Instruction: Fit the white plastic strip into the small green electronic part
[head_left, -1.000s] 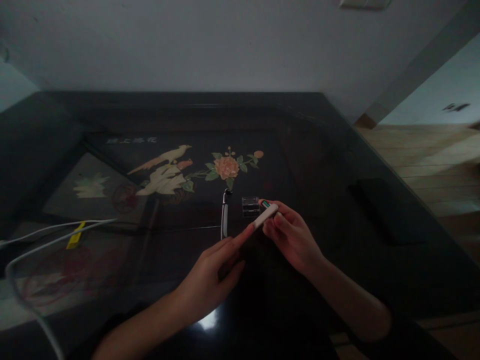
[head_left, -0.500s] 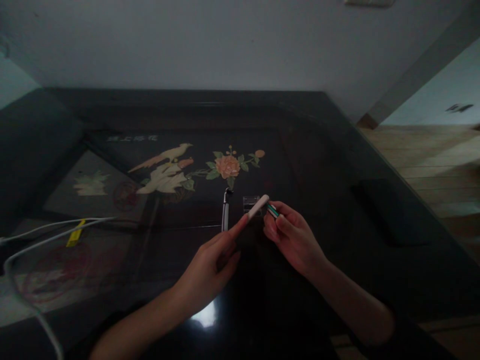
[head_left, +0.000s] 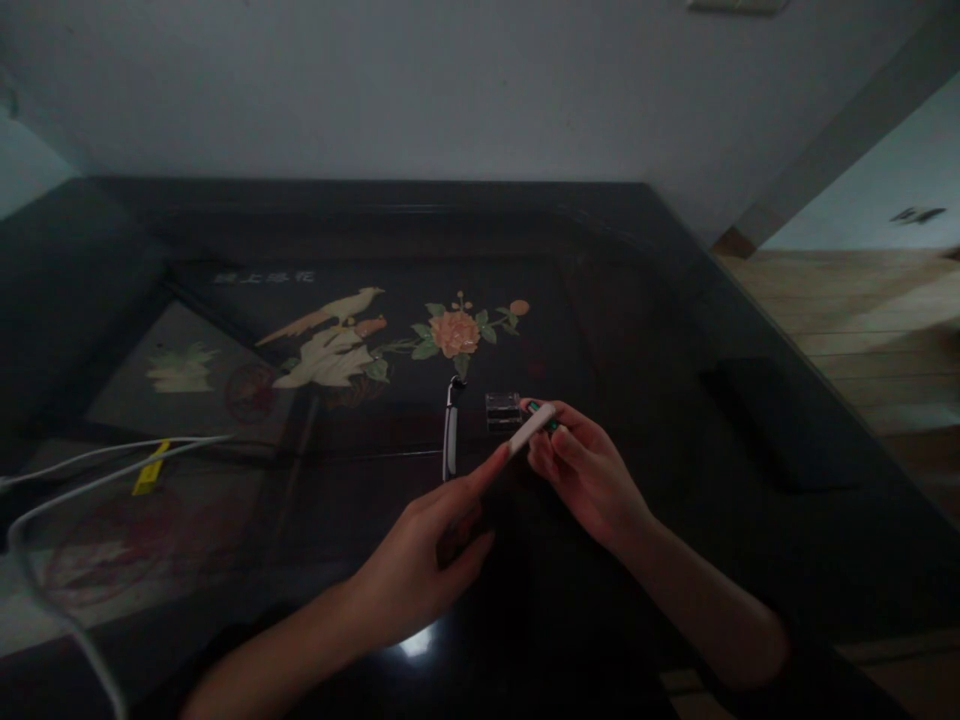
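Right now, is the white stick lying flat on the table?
No, the white stick is held up off the table, between the left hand and the right hand.

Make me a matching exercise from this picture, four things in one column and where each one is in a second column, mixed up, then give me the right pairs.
Things
1. white stick
2. white cable
3. flower inlay
4. clear plastic piece

Places
A. on the dark table just beyond the hands
B. along the table's left side, with a yellow tag
C. between the left hand fingertip and the right hand
D. in the tabletop's middle, beside a bird design

Pairs: 1-C, 2-B, 3-D, 4-A
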